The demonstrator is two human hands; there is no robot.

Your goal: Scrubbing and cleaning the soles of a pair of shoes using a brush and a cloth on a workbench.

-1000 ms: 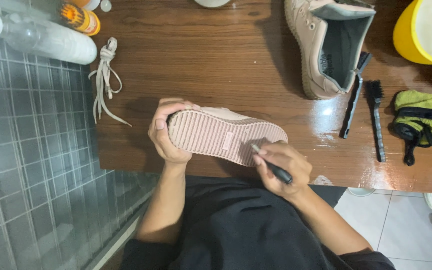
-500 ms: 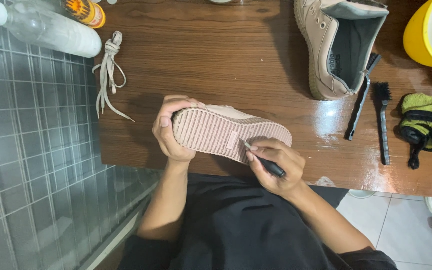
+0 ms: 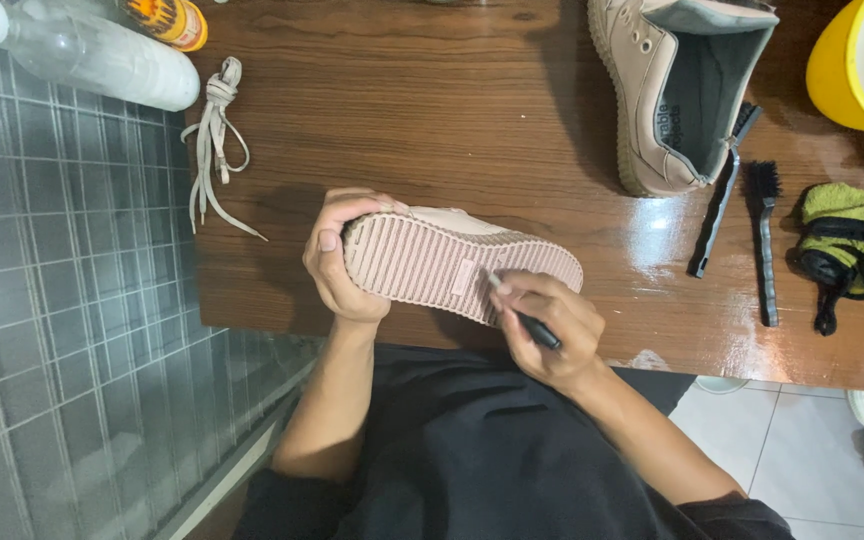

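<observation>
A: The pink shoe [image 3: 457, 265] is turned sole-up over the near edge of the wooden tabletop [image 3: 402, 120], its long axis running left to right and dipping slightly toward the right.

B: Which end is which? I cannot tell toe from heel; only the ribbed sole faces the camera.

A: The left hand [image 3: 337, 270] is wrapped around the shoe's left end, fingers curled over the far side, thumb on the sole.

B: And the right hand [image 3: 547, 330] is closed on a dark-handled tool [image 3: 524, 318], its tip touching the sole near the right end.

A: So the shoe spans between both hands. The second shoe [image 3: 677, 90] stands well apart, up right, with two black brushes [image 3: 762, 240] just beside it.
</observation>
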